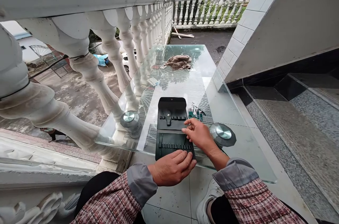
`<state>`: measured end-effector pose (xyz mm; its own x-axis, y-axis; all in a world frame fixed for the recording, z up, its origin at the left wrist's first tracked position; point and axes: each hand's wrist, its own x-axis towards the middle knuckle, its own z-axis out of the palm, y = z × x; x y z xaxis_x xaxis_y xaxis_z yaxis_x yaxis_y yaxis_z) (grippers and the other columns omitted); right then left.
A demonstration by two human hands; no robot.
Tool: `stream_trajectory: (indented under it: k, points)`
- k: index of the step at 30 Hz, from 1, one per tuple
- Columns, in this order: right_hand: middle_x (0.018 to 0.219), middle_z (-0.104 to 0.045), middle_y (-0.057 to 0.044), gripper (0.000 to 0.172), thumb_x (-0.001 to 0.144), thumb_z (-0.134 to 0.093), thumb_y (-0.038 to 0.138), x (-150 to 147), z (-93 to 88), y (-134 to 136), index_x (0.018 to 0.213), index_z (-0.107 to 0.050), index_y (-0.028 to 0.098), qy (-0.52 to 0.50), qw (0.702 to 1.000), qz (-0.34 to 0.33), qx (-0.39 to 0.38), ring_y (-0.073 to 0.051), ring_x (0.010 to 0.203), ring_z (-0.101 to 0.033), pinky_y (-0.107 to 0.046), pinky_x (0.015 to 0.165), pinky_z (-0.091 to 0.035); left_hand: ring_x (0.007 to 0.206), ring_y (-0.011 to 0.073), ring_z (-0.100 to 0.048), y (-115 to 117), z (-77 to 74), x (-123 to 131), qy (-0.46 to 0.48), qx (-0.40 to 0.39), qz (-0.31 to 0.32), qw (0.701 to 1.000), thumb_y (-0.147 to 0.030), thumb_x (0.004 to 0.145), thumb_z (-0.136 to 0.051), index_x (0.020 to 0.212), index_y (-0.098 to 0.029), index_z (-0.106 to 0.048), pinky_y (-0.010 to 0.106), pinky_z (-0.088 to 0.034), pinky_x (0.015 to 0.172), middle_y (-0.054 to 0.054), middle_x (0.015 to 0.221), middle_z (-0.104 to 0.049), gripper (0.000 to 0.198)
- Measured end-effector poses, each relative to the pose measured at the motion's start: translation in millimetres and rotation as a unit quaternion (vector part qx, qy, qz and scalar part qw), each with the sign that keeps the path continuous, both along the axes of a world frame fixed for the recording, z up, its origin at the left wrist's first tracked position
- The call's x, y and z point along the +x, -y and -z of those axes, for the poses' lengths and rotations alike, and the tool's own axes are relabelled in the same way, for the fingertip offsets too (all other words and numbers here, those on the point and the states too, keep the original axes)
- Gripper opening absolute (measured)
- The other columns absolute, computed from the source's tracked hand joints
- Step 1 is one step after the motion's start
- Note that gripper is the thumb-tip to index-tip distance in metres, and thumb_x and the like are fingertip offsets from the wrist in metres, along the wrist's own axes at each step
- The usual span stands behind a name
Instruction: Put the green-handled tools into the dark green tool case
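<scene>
A black tool pouch (171,118) lies unfolded on the glass table (182,83), with elastic loops across its middle and near end. My left hand (172,167) rests flat on the pouch's near edge, fingers stretched out together. My right hand (197,133) sits at the pouch's right edge, fingers curled down as if pinching something small that I cannot make out. A cluster of small green-handled tools (195,112) lies on the glass just beyond my right hand.
A crumpled brown cloth (179,61) lies at the table's far end, and a small white card (153,81) sits near the left edge. Round metal table caps (129,118) (222,133) flank the pouch. A white balustrade (111,51) runs along the left; a tiled step (291,118) rises on the right.
</scene>
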<state>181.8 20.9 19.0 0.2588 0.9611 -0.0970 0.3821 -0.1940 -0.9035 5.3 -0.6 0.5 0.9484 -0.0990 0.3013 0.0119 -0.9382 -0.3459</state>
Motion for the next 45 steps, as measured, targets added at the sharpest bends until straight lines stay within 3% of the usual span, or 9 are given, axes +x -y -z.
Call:
stream_trajectory:
  k: [5,12,18,30,36,41,45]
  points:
    - [0.054,-0.05,0.008,0.016,0.069,-0.057,0.022,-1,4.9,-1,0.085,-0.053,0.021,0.021,1.0,-0.002,-0.001,-0.01,0.043,-0.052,-0.021,0.042,-0.04,0.102,0.0247,-0.056,0,-0.2,0,0.0,0.0,0.0,1.0,-0.015,0.091,-0.039,0.122,-0.003,-0.051,0.039,-0.043,0.092,0.019,0.119,-0.056,0.035]
    - [0.052,-0.052,0.007,0.014,0.069,-0.061,0.019,2,-4.3,-3,0.082,-0.055,0.019,0.086,0.994,-0.026,-0.056,-0.01,0.044,-0.053,-0.022,0.047,-0.039,0.102,0.0251,-0.056,0,0.4,0,0.001,-0.002,0.003,1.0,-0.016,0.092,-0.041,0.122,-0.002,-0.05,0.04,-0.042,0.092,0.019,0.119,-0.056,0.035]
    - [0.056,-0.055,0.006,0.015,0.069,-0.062,0.019,1,-5.9,-4,0.084,-0.059,0.02,0.124,0.992,-0.015,-0.034,-0.011,0.053,-0.054,-0.024,0.056,-0.038,0.103,0.0246,-0.056,0,0.9,0,-0.015,-0.001,0.001,1.0,-0.016,0.092,-0.039,0.123,-0.003,-0.049,0.04,-0.042,0.093,0.02,0.12,-0.055,0.035]
    - [0.055,-0.053,0.006,0.017,0.071,-0.058,0.024,-2,-0.8,0,0.087,-0.058,0.02,0.085,0.996,-0.021,-0.033,-0.011,0.048,-0.052,-0.023,0.048,-0.037,0.102,0.0242,-0.057,1,-1.4,0,-0.005,-0.003,0.005,1.0,-0.016,0.092,-0.04,0.121,-0.002,-0.05,0.039,-0.043,0.092,0.02,0.119,-0.056,0.034]
    - [0.062,-0.055,0.006,0.04,0.07,-0.053,0.024,-10,-2.2,17,0.109,-0.051,0.021,0.048,0.997,-0.034,0.047,-0.012,0.056,-0.053,-0.026,0.058,-0.042,0.101,0.0236,-0.057,1,-1.3,0,0.02,-0.02,0.011,1.0,-0.014,0.091,-0.041,0.118,-0.002,-0.052,0.039,-0.043,0.094,0.017,0.109,-0.06,0.032]
    - [0.066,-0.057,0.001,0.017,0.071,-0.055,0.036,0,1.4,34,0.077,-0.056,0.02,0.021,0.999,-0.008,0.032,-0.013,0.059,-0.052,-0.026,0.057,-0.042,0.095,0.0216,-0.058,2,1.6,-1,0.043,-0.033,0.003,0.999,-0.013,0.091,-0.041,0.106,-0.004,-0.058,0.037,-0.047,0.089,0.015,0.102,-0.061,0.024]
    - [0.068,-0.061,0.0,0.019,0.076,-0.052,0.037,11,3.0,55,0.071,-0.06,0.021,0.087,0.994,-0.052,0.032,-0.015,0.065,-0.054,-0.026,0.061,-0.042,0.087,0.0199,-0.059,3,2.8,0,0.064,-0.035,-0.005,0.997,-0.013,0.091,-0.042,0.102,-0.005,-0.059,0.035,-0.051,0.079,0.014,0.099,-0.061,0.021]
